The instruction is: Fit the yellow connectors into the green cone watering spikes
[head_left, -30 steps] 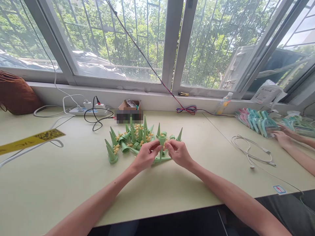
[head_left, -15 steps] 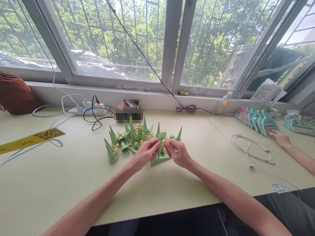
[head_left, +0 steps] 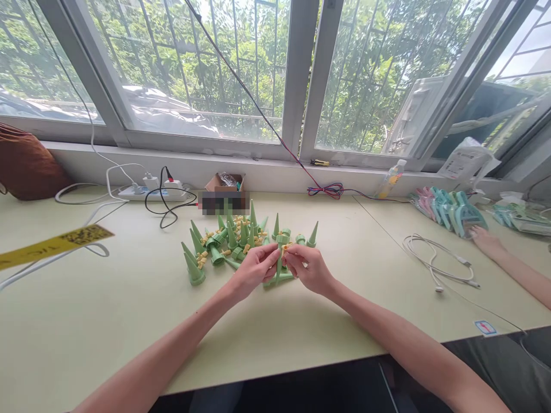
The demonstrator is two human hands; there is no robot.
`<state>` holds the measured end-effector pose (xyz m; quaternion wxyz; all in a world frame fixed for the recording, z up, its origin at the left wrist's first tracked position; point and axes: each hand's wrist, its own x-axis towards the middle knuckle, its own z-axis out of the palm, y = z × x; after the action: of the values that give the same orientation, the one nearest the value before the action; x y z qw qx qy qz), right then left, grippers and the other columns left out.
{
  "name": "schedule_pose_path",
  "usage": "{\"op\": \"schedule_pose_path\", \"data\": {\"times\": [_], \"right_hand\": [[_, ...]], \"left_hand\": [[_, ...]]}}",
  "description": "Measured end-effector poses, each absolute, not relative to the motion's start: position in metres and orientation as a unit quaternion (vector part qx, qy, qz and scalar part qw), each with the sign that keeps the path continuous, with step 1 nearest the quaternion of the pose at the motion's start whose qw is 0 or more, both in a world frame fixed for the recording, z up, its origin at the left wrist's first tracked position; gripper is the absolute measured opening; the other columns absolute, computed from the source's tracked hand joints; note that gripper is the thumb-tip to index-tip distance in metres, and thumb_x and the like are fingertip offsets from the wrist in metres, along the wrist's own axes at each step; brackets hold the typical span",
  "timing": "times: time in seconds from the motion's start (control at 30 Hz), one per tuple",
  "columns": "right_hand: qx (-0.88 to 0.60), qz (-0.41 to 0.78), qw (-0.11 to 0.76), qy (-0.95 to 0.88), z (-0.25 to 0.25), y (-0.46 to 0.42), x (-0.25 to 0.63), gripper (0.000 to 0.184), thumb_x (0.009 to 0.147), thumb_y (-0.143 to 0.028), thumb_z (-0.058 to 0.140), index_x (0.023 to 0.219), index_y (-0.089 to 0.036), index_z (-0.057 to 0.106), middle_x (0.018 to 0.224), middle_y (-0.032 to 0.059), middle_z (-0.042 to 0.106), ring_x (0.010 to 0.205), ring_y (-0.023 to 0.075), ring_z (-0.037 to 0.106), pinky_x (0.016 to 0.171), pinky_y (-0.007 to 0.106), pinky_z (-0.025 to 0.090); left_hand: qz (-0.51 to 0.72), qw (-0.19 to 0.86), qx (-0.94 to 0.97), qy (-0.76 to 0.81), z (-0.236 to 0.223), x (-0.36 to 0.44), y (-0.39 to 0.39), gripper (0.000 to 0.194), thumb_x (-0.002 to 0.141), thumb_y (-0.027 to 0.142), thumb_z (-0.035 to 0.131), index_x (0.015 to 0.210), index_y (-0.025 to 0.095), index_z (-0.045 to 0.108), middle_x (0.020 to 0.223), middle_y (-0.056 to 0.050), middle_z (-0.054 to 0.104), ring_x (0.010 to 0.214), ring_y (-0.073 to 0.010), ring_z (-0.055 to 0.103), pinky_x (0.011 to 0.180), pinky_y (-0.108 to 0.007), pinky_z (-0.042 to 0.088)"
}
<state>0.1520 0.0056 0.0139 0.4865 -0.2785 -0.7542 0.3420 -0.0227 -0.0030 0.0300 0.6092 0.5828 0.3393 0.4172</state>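
My left hand (head_left: 259, 265) is closed on a green plastic watering spike (head_left: 279, 269), held point down with its collar at the top. The fingers of my right hand (head_left: 310, 267) pinch a small yellow valve (head_left: 286, 248) against the side of that spike. How far the valve sits in the spike is hidden by my fingertips. Beyond my hands lies a pile of green spikes (head_left: 243, 236), some standing point up, with yellow valves (head_left: 201, 260) scattered among them. Another green spike (head_left: 279, 280) lies flat just under my hands.
A small cardboard box (head_left: 239, 182) and a power strip (head_left: 155, 194) stand along the windowsill. At right are a coiled white cable (head_left: 430, 258), bagged pastel clips (head_left: 450, 209) and another person's hand (head_left: 486, 242) touching them. A yellow tag (head_left: 55, 245) hangs at left.
My right fingers have turned slightly and shifted the yellow valve a little at the spike's side. My left hand and the pile stay where they were.
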Motion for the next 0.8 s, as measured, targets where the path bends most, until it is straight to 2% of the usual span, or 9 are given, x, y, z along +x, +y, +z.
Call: {"op": "schedule_pose_path", "data": {"times": [0.8], "right_hand": [[-0.287,0.345,0.49,-0.747,0.0141,0.0059,0.1516,0.033,0.098,-0.042,0.048,0.077,-0.018,0.057,0.061,-0.0014,0.054,0.046,0.0086,0.047,0.05,0.025,0.043]], "left_hand": [[0.423,0.606,0.58,0.343,0.0222,-0.0212,-0.0014,0.04,0.086,0.053,0.063,0.074,0.018,0.047,0.056,0.008,0.022,0.048,-0.0054,0.022,0.043,-0.02,0.017]]}}
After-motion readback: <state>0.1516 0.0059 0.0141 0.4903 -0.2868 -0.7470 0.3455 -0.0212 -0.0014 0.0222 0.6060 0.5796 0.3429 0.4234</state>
